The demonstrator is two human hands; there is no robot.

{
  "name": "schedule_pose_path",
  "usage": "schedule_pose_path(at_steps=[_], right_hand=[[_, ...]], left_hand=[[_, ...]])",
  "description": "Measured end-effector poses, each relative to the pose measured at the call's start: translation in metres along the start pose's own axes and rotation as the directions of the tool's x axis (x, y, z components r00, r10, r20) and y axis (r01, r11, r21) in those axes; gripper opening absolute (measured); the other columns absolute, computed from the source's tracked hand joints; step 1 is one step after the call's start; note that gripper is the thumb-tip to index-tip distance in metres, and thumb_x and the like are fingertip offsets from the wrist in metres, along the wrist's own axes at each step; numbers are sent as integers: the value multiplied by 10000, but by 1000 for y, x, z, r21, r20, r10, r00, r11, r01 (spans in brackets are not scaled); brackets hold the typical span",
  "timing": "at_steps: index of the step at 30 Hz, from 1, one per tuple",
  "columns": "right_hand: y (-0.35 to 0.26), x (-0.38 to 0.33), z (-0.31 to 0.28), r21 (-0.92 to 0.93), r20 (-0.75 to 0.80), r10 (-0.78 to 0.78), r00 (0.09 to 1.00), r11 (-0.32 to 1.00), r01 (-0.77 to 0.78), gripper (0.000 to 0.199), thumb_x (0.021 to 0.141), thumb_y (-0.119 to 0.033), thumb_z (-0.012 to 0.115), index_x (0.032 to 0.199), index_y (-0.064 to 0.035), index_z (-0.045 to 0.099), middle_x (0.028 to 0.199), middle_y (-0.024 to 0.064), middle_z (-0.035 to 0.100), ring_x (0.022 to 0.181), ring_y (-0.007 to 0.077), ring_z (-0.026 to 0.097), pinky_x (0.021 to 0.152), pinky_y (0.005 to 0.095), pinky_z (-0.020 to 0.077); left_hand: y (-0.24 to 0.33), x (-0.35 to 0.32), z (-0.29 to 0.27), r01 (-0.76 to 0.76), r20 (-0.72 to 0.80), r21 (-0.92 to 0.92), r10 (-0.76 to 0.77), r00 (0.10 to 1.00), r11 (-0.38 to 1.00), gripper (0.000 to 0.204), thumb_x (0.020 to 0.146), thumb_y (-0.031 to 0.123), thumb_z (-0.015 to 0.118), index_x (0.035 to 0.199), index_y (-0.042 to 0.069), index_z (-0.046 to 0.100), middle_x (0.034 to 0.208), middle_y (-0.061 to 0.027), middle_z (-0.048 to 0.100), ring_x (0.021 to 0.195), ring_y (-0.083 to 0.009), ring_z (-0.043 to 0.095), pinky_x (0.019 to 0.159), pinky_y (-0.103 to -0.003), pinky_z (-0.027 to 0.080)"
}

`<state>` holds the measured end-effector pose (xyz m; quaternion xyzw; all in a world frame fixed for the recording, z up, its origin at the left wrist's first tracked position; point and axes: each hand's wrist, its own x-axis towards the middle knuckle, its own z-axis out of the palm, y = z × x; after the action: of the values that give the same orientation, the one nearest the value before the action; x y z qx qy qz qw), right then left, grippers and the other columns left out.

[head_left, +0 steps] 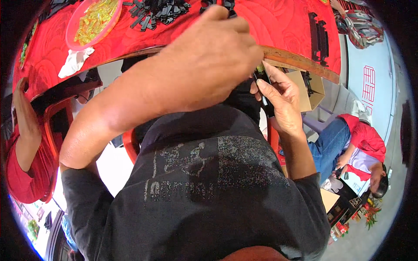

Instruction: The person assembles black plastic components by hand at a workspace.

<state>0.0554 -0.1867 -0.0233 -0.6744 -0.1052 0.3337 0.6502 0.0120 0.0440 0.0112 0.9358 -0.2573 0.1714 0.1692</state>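
My right hand (283, 95) grips a narrow black plastic piece (270, 109) below the table edge, thumb laid along it. A pale strip shows on the piece, and a small yellow-green bit (260, 68) is at its upper end. My left arm reaches across from the left. Its hand (226, 48) is closed, the fingers curled, right beside the upper end of the black piece. Whatever those fingers hold, if anything, is hidden behind the back of the hand.
On the red-covered table (283, 21) are a pink bowl (69, 32) of yellow clear pieces, a heap of black parts (152, 15), long black bars (321, 41) and a white tissue (75, 61). A cardboard box (320, 93) holds black parts. People sit left and right.
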Motion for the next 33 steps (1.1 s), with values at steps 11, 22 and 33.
schedule_pose_path(at_steps=[11,22,33], right_hand=[[-5,1,7,36,6,14,1000,999,-14,466,918,-79,668,1354,27,543,1150,115,687,849,129,633,723,251,486],[-5,0,5,63,12,-37,999,997,36,437,916,-84,686,1321,2,546,1150,94,692,875,134,653,732,253,494],[-4,-2,7,68,-9,-64,998,996,64,437,917,-77,680,1326,12,552,1154,72,682,880,132,656,739,252,500]], left_hand=[[17,2,15,378,-332,-649,-693,640,660,104,827,37,677,840,-22,592,1023,-202,540,1018,-324,533,882,-425,417],[1,5,91,-20,-841,-212,-172,513,977,77,844,87,702,858,44,640,1409,-288,424,1337,-455,360,1038,-594,256],[8,9,89,12,-858,-128,-117,500,992,78,859,108,691,867,53,636,1477,-297,376,1396,-479,296,1076,-598,211]])
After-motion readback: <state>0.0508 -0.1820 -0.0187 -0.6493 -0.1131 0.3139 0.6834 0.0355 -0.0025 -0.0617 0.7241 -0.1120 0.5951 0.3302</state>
